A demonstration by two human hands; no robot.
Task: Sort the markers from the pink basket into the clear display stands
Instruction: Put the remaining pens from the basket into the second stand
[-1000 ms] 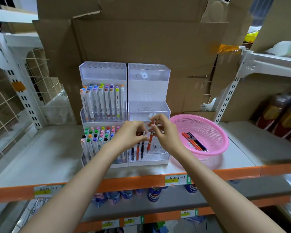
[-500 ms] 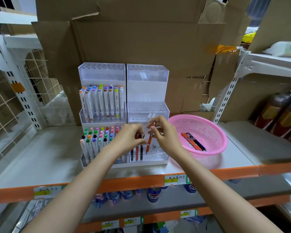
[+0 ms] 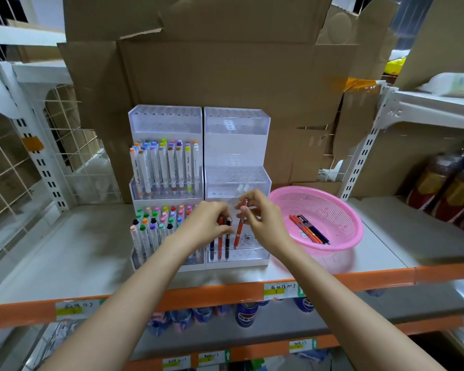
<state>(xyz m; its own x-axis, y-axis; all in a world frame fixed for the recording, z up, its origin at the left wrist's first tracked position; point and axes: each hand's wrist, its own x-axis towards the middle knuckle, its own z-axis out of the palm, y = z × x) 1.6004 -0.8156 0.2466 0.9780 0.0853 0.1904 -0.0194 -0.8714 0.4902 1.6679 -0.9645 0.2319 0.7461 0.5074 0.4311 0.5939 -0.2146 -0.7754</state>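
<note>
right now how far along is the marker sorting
Done: left stand holds markers on two tiers; three standing pens sit in the right stand's bottom tier. In hand: right hand pinches an orange pen there; left hand holds the standing pens' tops. Left: several loose pens in the pink basket.

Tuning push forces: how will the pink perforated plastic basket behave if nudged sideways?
Probably light: the pink perforated plastic basket has thin mesh walls and holds only a few pens. Its rounded bowl shape suggests it could rock or slide easily on the smooth grey shelf. The loose pens would likely shift inside.
</note>
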